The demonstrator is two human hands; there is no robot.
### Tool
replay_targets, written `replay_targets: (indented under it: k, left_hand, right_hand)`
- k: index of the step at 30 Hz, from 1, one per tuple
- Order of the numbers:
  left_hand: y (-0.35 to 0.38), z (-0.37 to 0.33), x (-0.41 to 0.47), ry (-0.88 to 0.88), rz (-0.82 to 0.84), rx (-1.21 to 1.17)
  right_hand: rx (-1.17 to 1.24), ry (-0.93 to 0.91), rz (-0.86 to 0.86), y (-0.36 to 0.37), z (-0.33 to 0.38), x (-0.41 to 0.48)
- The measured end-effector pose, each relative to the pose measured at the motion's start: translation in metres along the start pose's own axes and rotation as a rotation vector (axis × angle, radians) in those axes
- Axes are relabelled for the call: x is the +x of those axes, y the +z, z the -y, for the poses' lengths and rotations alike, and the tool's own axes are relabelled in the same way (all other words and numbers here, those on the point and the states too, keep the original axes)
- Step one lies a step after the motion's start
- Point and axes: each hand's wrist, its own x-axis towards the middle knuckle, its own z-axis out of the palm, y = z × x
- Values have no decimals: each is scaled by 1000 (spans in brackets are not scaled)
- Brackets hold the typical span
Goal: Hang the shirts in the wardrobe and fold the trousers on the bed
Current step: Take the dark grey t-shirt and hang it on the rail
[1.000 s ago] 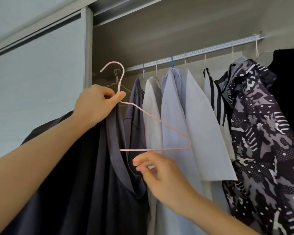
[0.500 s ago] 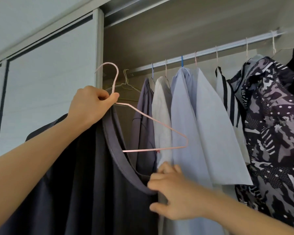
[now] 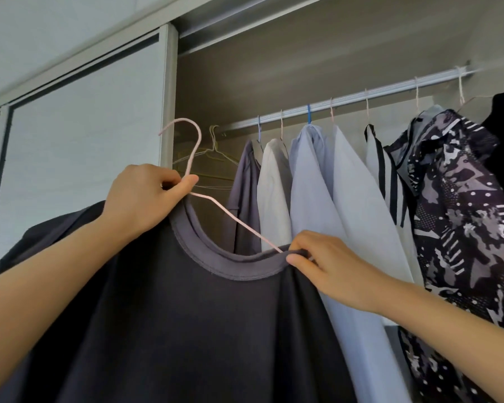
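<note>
T-shirt [image 3: 186,330] left of shirts [image 3: 317,199] on rail [image 3: 361,96]

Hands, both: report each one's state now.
Left hand: closed, gripping the pink hanger at its neck.
Right hand: closed, pinching the collar of the dark shirt.

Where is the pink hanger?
Left of centre in the head view: the left hand grips the pink hanger, one side inside the dark shirt, below the rail.
</note>
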Motion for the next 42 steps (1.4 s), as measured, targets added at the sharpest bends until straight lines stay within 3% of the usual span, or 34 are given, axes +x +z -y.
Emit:
replay_targets:
  k: [5, 9, 20, 25, 35, 39, 42]
  left_hand:
    - [10, -16, 0, -18, 26, -60]
    - [14, -24, -5, 1, 68, -119]
    - [17, -44, -9, 173, 125, -182]
    - [13, -21, -12, 297, 52, 34]
    - [2, 22, -5, 72, -60, 151]
    - [0, 22, -8, -28, -85, 91]
    - [-1, 22, -11, -18, -107, 138]
  right_hand:
    - [24, 17, -139, 3, 15, 12]
    - [189, 77, -235, -3, 24, 21]
    - [347, 30, -242, -12, 48, 28]
    - [387, 64, -321, -33, 30, 31]
    - [467, 152, -293, -63, 5, 21]
    - [351, 261, -283, -71, -7, 21]
    - [231, 238, -277, -65, -12, 16]
